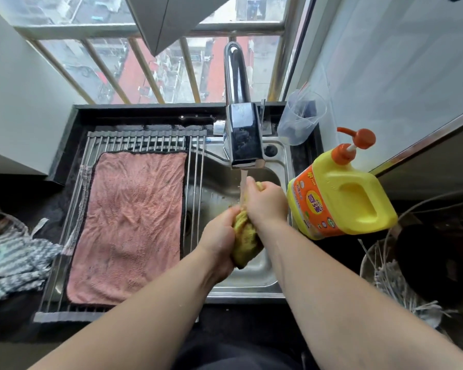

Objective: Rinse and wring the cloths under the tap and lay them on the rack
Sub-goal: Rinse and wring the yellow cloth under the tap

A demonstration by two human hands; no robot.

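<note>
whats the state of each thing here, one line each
chrome tap: running
yellow cloth: bunched, in the stream
left hand: grips yellow cloth
right hand: grips yellow cloth
metal rod rack: unrolled over steel sink
pink cloth: spread flat on rack
yellow detergent bottle: upright

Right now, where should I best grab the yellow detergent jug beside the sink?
Take the detergent jug by its moulded grip, coming from above and the right. The loop sits on that side with a hollow for the fingers. The pump looks too thin to lift by.

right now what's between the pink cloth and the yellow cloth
Head view: bare rack rods beside the pink cloth, then a strip of sink, then the left hand gripping the yellow cloth.
</note>
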